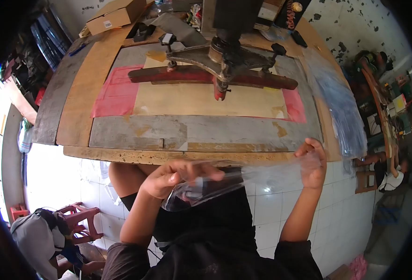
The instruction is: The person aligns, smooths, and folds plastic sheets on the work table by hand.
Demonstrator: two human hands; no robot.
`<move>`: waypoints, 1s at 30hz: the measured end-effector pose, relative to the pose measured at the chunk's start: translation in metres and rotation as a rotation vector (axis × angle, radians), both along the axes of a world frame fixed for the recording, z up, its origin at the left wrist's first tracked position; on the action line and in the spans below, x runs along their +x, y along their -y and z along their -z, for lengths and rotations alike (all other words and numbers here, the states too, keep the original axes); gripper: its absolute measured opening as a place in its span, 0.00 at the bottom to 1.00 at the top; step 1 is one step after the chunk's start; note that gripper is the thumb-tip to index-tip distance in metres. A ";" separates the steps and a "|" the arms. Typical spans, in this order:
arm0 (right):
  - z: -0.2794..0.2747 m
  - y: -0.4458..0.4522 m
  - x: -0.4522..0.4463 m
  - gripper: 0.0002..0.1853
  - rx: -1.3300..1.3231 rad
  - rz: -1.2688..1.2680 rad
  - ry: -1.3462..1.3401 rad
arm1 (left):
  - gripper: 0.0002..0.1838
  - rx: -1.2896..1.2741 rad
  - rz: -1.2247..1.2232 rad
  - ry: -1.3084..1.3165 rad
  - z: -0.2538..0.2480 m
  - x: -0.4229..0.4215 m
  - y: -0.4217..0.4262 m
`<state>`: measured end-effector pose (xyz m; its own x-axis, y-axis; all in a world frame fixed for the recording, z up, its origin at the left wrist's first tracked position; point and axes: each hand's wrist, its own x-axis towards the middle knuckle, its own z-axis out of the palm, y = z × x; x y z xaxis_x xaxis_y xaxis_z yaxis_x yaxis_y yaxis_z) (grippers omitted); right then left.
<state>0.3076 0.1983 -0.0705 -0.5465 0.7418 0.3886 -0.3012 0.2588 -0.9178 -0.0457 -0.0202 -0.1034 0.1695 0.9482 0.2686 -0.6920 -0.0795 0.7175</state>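
Clear plastic sheet (273, 178) hangs over the lap, just off the counter's (117, 154) near edge, right hand (314, 170) fingers gripping its right end, left hand (165, 179) fingers blurred, grip unclear, likely spread to stop bunching.

hands (241, 175): holding clear plastic sheet (266, 175) | below press bar (187, 78)

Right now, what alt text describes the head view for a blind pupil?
A person's right hand holds one end of some clear plastic, the other end at the blurred left hand, before a worn workbench. A metal bar crosses a cream panel with pink ends; more plastic lies at right.
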 end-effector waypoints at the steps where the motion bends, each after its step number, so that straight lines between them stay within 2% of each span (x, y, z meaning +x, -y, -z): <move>1: -0.002 0.004 -0.002 0.38 -0.064 0.110 0.109 | 0.28 -0.001 0.010 0.005 0.003 -0.003 0.001; 2: -0.006 0.008 -0.009 0.38 -0.063 0.121 0.112 | 0.26 -0.029 -0.014 0.021 0.005 -0.007 0.001; 4: -0.011 0.014 -0.021 0.42 -0.280 0.147 -0.025 | 0.22 -0.085 -0.066 0.048 0.004 -0.011 -0.001; 5: -0.010 0.011 -0.015 0.48 -0.295 0.059 -0.016 | 0.21 -0.111 -0.159 0.064 0.002 -0.005 0.001; 6: -0.011 0.013 -0.017 0.48 -0.296 0.062 -0.016 | 0.21 -0.113 -0.155 0.064 -0.001 -0.003 0.001; 8: -0.016 0.018 -0.027 0.46 -0.063 -0.001 -0.126 | 0.21 -0.151 -0.228 0.054 -0.003 -0.001 0.003; 9: -0.018 0.019 -0.029 0.46 -0.064 -0.003 -0.127 | 0.21 -0.152 -0.230 0.053 0.001 -0.001 0.005; 11: -0.023 0.025 -0.030 0.40 0.287 0.040 0.182 | 0.21 -0.161 -0.265 0.064 0.012 -0.003 0.009; 12: -0.028 0.028 -0.032 0.40 0.286 0.037 0.181 | 0.21 -0.163 -0.267 0.064 0.010 -0.002 0.009; 14: -0.036 0.035 -0.037 0.36 0.521 0.050 0.445 | 0.21 -0.144 -0.191 0.087 -0.001 0.004 0.007; 16: -0.037 0.036 -0.036 0.33 0.471 0.053 0.476 | 0.21 -0.170 -0.154 0.132 -0.011 0.010 0.007; 18: -0.034 0.034 -0.029 0.30 0.422 0.054 0.504 | 0.18 -0.042 -0.068 0.082 -0.011 0.009 0.002; 20: -0.027 0.027 -0.016 0.26 0.160 0.052 0.287 | 0.16 -0.046 0.006 0.077 -0.025 0.010 0.000; 22: -0.029 0.020 -0.009 0.24 0.183 0.023 0.268 | 0.14 -0.138 0.165 0.020 -0.029 0.015 0.002; 23: -0.031 0.018 -0.006 0.24 0.218 0.042 0.310 | 0.11 -0.090 0.199 -0.055 -0.030 0.015 0.000; 25: -0.042 0.021 -0.012 0.24 0.256 0.060 0.350 | 0.11 -0.002 0.189 -0.014 -0.019 0.019 -0.004; 27: -0.057 0.038 -0.036 0.27 0.778 0.477 0.519 | 0.11 0.084 0.166 0.035 -0.016 0.020 -0.006; 28: -0.055 0.047 -0.042 0.27 0.779 0.476 0.519 | 0.11 0.085 0.165 0.036 -0.017 0.022 -0.007; 30: -0.049 0.073 -0.046 0.27 0.910 0.435 0.314 | 0.11 0.040 0.047 0.077 -0.019 0.027 -0.011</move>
<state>0.2612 0.1252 -0.0215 -0.4761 0.3982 0.7841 0.1999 0.9173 -0.3445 -0.0186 -0.0091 -0.0841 0.1907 0.9280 0.3201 -0.7488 -0.0733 0.6587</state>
